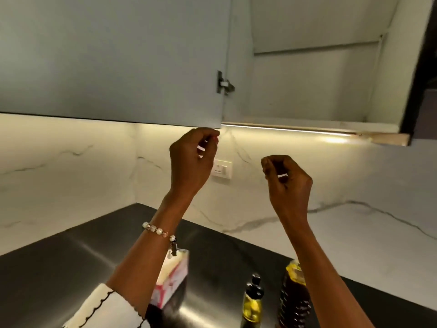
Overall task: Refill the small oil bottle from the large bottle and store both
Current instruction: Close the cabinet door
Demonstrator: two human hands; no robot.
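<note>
Both hands are raised under the wall cabinet. The left hand (192, 159), near frame centre, has its fingers curled in, with the fingertips (214, 136) right at the bottom corner of the open pale grey-blue cabinet door (113, 58); can't tell if they actually pinch the door edge. A pearl and pink bead bracelet (159, 231) sits on the left wrist, and a cream sleeve with dark wavy trim (99, 306) shows at 7 o'clock. The right hand (287, 181), at 3 o'clock from the left one, is loosely closed in mid-air, holding nothing and well apart from the cabinet.

The cabinet interior (314, 86) at 1 o'clock is open, with its metal hinge (224, 84) exposed.

Task items stand upright on the dark steel countertop (59, 275) at 5 o'clock. The small clear oil bottle with black cap and yellow oil (252, 301) stands just beside the large dark ribbed plastic bottle with yellow top (293, 299), which is partly hidden by the right forearm. A pink and white carton (172, 280) stands at 6 o'clock, behind the left forearm.
</note>
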